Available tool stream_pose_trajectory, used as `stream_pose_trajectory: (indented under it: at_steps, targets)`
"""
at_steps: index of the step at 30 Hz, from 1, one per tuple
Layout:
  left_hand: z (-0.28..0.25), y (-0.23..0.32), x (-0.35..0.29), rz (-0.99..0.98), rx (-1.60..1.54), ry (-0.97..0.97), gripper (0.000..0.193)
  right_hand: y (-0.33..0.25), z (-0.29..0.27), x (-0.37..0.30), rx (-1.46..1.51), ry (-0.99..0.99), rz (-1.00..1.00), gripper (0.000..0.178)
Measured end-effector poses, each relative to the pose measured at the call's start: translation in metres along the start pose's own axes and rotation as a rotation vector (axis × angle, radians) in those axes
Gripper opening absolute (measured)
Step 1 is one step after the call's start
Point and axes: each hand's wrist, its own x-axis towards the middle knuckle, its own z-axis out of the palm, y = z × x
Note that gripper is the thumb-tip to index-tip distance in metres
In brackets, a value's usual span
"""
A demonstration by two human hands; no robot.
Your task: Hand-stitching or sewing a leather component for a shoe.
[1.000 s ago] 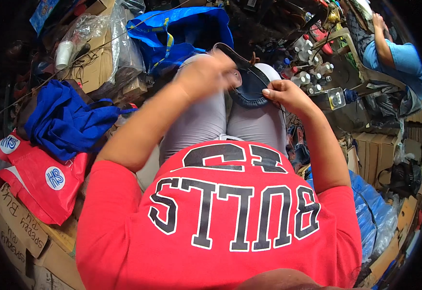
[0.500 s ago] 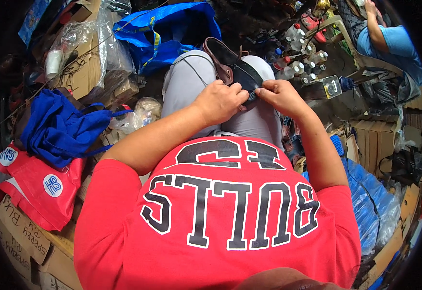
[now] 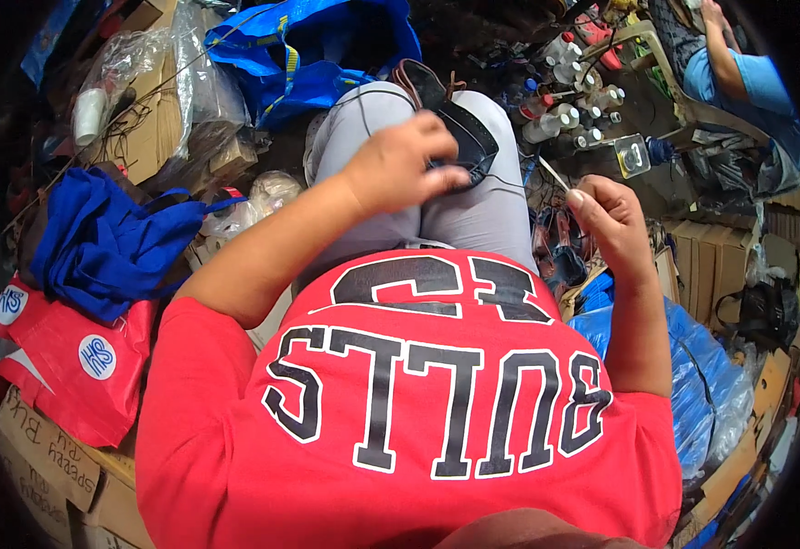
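Note:
A dark shoe (image 3: 469, 131) with a brown leather part (image 3: 416, 80) at its far end rests across my lap, over the grey trousers (image 3: 363, 123). My left hand (image 3: 405, 163) is above the shoe's left side, thumb apart from the half-curled, slightly blurred fingers; nothing shows between them. A thin dark cord loops over my left knee, and a dark strand trails by the shoe's near end. Out to the right, away from the shoe, my right hand (image 3: 612, 218) pinches a thin pale stick-like tool (image 3: 552, 171), its tip pointing up and left. The tool's exact kind is unclear.
Several bottles (image 3: 565, 119) stand beyond my right knee. A blue bag (image 3: 313, 55) lies ahead, with blue cloth (image 3: 98, 242) and a red bag (image 3: 70, 366) at left. Cardboard (image 3: 711, 265) and blue plastic (image 3: 684, 366) are at right. Another person's arm (image 3: 725, 59) shows far right.
My hands, together at the shoe's near end before, have parted. The right hand moved right with the pale tool now visible in it; the left lifted slightly and its fingers spread.

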Motion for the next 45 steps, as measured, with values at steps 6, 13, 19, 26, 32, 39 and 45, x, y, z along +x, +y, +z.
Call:
stream_pose_trajectory:
  at_steps: [6,13,19,26,32,39,45]
  targets:
    - [-0.002,-0.022,0.055,0.071,-0.172,-0.196,0.02,0.001,0.036,0.017,-0.379,0.064,-0.142,0.017]
    - [0.0,-0.027,0.074,-0.052,-0.23,-0.515,0.015,0.004,0.049,0.033,-0.5,0.085,-0.06,0.02]
    - [-0.001,-0.039,0.078,-0.092,-0.486,-0.655,0.018,-0.012,0.058,0.039,-0.522,0.116,0.099,0.021]
    - [-0.003,-0.043,0.082,-0.17,-0.581,-0.722,0.023,0.004,0.072,0.032,-0.528,0.245,-0.027,0.02]
    - [-0.003,-0.044,0.081,-0.196,-0.601,-0.718,0.023,0.005,0.076,0.037,-0.849,0.291,-0.334,0.015]
    - [-0.001,-0.043,0.081,-0.14,-0.547,-0.712,0.022,-0.006,0.061,0.045,-0.921,0.148,-0.25,0.015]
    - [0.006,-0.04,0.083,-0.143,-0.474,-0.674,0.021,0.009,0.057,0.052,-0.742,0.095,-0.219,0.015]
